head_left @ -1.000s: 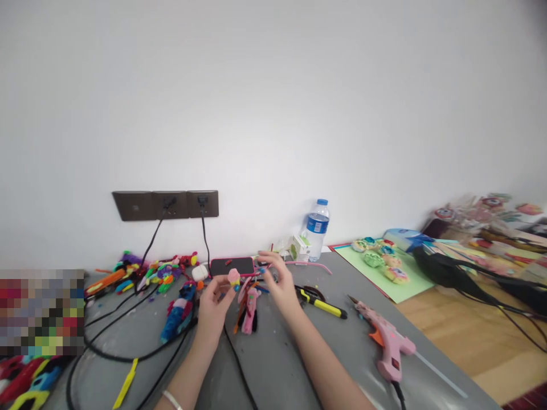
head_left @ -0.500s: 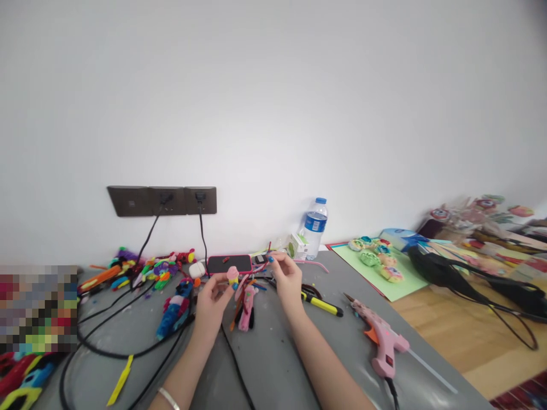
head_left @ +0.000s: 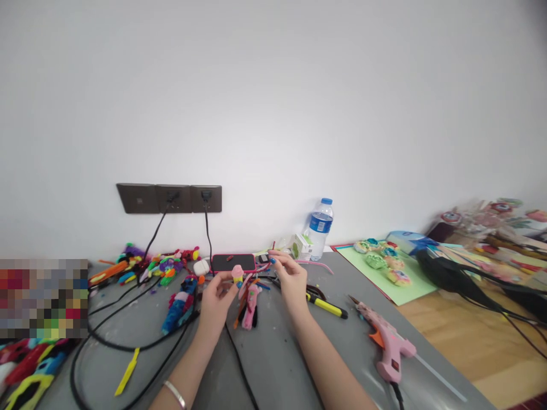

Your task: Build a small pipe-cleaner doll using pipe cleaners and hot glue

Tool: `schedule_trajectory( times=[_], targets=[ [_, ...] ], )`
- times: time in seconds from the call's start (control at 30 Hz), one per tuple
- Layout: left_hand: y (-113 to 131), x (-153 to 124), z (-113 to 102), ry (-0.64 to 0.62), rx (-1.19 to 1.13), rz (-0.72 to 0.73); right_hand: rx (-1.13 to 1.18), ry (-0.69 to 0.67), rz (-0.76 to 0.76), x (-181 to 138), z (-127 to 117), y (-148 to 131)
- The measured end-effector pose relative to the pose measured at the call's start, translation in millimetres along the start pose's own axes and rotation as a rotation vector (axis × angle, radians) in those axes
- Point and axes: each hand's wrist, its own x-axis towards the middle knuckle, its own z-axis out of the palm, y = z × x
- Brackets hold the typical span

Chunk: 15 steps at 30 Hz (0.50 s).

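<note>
Between the thumb and fingers of my left hand (head_left: 217,299) is a small pink and yellow piece shaped like an ice-cream cone (head_left: 237,273). My right hand (head_left: 291,282) is closed in a pinch at about the same height, and a thin dark red strip (head_left: 273,246) shows at its fingertips. A gap separates the two hands. Below and between them on the grey table lies a pink fuzzy pipe-cleaner figure (head_left: 250,310), with orange, blue and pink pipe-cleaner pieces around it. Behind the hands rests a phone (head_left: 233,263) with a pink edge.
A pink glue gun (head_left: 391,347) and a yellow cutter (head_left: 327,306) lie to the right. A water bottle (head_left: 320,228) stands by the wall. Black cables (head_left: 141,346) loop across the left side, near a blue fuzzy figure (head_left: 179,310) and a colourful pile (head_left: 164,267).
The whole view has shifted slightly, so things appear a little further right. Both hands keep their pinch, and the ice-cream-cone piece stays in my left hand.
</note>
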Motion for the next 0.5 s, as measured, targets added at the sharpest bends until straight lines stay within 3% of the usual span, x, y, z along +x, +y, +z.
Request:
schedule_trajectory(
  times=[0.23, 0.5],
  targets=[
    [1.5, -0.3, 0.6, -0.011, -0.004, -0.013, -0.033, 0.011, 0.065, 0.0, -1.1, -0.3],
    [2.9, -0.9, 0.6, -0.013, -0.026, -0.039, 0.050, 0.015, -0.018, 1.0, 0.0, 7.5]
  ],
)
